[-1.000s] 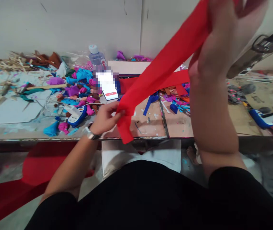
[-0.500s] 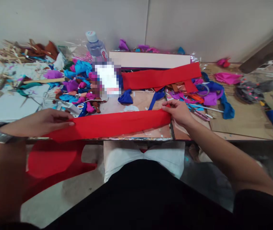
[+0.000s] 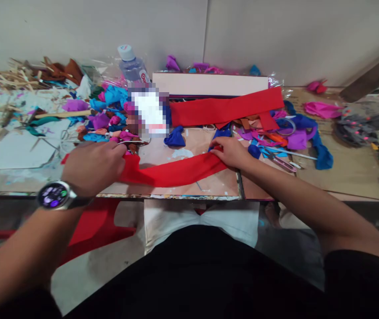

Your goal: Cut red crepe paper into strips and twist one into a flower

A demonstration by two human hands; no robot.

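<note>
A red fabric strip (image 3: 169, 173) stretches between my hands above the front of the table, sagging in the middle. My left hand (image 3: 91, 166), back turned up, is closed round the strip's left part; a short red end pokes out beyond it. At the other end my right hand (image 3: 229, 152) pinches the strip between thumb and fingers. Farther back, a second red fabric strip (image 3: 222, 108) lies across the clutter, in front of a long pale box (image 3: 211, 84). Just behind the held strip rests a blue fabric bundle (image 3: 175, 136).
A heap of coloured fabric pieces (image 3: 99, 119) covers the left, beside a bottle (image 3: 133, 66) and a blurred-out bright patch (image 3: 151, 110). Scissors (image 3: 280, 159) and a tape roll (image 3: 285, 126) lie on the right. A red stool (image 3: 99, 221) stands below the table edge.
My left hand has turned over and moved right and up, bunching the strip. My right hand has shifted slightly left. The strip between them is shorter and now sags.
</note>
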